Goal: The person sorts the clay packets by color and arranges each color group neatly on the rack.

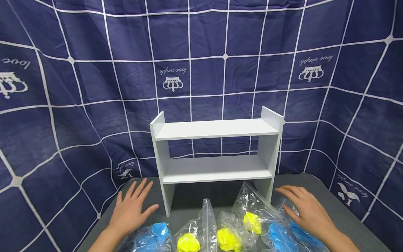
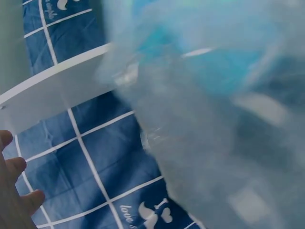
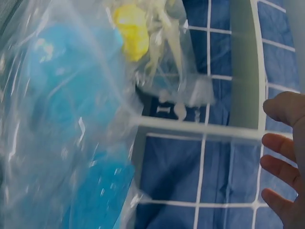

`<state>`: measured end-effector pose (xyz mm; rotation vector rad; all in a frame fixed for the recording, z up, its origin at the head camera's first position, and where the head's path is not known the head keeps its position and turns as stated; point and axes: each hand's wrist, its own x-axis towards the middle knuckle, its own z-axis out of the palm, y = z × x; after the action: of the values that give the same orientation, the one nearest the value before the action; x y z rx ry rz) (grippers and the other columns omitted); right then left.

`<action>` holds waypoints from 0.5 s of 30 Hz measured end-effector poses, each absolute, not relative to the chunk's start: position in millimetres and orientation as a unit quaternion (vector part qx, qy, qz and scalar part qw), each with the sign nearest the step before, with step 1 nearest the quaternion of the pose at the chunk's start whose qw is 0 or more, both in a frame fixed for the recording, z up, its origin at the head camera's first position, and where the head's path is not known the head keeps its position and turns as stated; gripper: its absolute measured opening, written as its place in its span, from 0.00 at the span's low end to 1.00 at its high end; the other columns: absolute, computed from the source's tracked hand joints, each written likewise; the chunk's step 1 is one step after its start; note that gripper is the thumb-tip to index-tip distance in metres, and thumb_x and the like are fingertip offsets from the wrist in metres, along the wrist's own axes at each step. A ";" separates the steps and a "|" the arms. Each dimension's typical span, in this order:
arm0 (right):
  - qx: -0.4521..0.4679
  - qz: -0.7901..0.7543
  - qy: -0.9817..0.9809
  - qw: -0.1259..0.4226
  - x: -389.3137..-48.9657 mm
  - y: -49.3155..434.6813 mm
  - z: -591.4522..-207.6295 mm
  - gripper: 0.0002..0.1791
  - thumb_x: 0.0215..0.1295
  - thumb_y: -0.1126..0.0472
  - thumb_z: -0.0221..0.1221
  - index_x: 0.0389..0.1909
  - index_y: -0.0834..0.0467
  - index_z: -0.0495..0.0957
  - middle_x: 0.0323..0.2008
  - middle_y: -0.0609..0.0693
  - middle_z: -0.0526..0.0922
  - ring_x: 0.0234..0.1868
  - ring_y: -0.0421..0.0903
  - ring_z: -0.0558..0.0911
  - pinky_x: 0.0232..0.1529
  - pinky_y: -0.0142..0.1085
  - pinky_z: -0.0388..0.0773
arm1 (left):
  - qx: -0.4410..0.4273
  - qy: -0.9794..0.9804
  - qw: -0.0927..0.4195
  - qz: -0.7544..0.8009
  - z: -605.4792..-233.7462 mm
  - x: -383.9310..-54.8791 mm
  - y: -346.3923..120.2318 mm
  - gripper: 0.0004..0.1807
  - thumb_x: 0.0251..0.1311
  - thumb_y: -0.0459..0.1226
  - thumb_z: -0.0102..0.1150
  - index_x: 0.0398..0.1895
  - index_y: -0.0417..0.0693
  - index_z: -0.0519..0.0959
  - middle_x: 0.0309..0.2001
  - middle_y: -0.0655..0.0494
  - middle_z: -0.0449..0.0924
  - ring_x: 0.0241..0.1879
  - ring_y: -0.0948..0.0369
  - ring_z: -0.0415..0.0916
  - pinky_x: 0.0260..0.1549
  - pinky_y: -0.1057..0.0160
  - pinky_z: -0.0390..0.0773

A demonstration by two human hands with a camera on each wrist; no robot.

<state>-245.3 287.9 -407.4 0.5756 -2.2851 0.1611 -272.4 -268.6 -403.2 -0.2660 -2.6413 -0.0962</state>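
Currently both my hands are over the table [image 1: 344,220], digits apart. Left hand [image 1: 130,210]: back up, fingers straight and spread, thumb out toward the white shelf [image 1: 217,168]; it's between the table's left edge and the shelf's left side panel. Nearest item is the left blue bag [image 1: 152,239], clear plastic round a blue lump, near-left part of the table. Can't tell whether I touch the plastic.

Right hand [image 1: 303,208]: fingers lightly bent, thumb separate, all aimed at the shelf's right panel. Below and beside it, toward the table's right edge: two blue lumps [image 1: 280,238] in clear plastic, one bag or two, can't tell. My hand partly covers the outer lump. Contact there also unclear.

Between the hands, along the table's near side: left yellow bag [image 1: 189,242], middle yellow bag [image 1: 229,239], right yellow bag [image 1: 252,223]. Last one sits further back, its corner rising in front of the shelf's right end.

Shelf is upright toward the table's back edge, two boards between side panels. Dark blue cloth [image 1: 207,38] with white grid and upside-down lettering hangs behind it and along both sides. Left wrist view: plastic blurred, fingertips spaced out.
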 end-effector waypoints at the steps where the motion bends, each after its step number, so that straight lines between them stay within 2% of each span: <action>1: 0.230 0.061 -0.894 0.380 -245.1 284.2 -407.1 0.33 0.46 0.58 0.74 0.58 0.47 0.79 0.54 0.44 0.80 0.52 0.46 0.77 0.46 0.50 0.76 | -0.096 -0.965 0.242 -0.035 -399.5 -273.4 -268.9 0.46 0.58 0.71 0.49 0.77 0.64 0.59 0.79 0.52 0.54 0.76 0.39 0.52 0.61 0.20 0.49; 9: 0.281 0.086 -0.880 0.374 -250.3 259.9 -407.7 0.38 0.45 0.56 0.76 0.62 0.39 0.76 0.60 0.43 0.79 0.56 0.43 0.77 0.49 0.49 0.77 | -0.084 -0.962 0.256 -0.051 -361.8 -282.0 -268.2 0.48 0.59 0.72 0.47 0.79 0.64 0.54 0.80 0.50 0.52 0.76 0.38 0.50 0.64 0.23 0.48; 15: 0.317 0.127 -0.877 0.339 -255.8 245.0 -414.4 0.41 0.45 0.55 0.76 0.64 0.40 0.74 0.65 0.44 0.76 0.58 0.44 0.76 0.46 0.46 0.81 | -0.095 -0.948 0.290 -0.089 -327.9 -290.4 -257.3 0.46 0.63 0.65 0.51 0.79 0.60 0.53 0.80 0.49 0.52 0.76 0.39 0.52 0.65 0.26 0.53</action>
<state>-255.8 245.0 -414.4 0.8240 -2.2823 0.3301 -290.4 -257.3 -327.9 -0.2540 -2.5291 -0.2372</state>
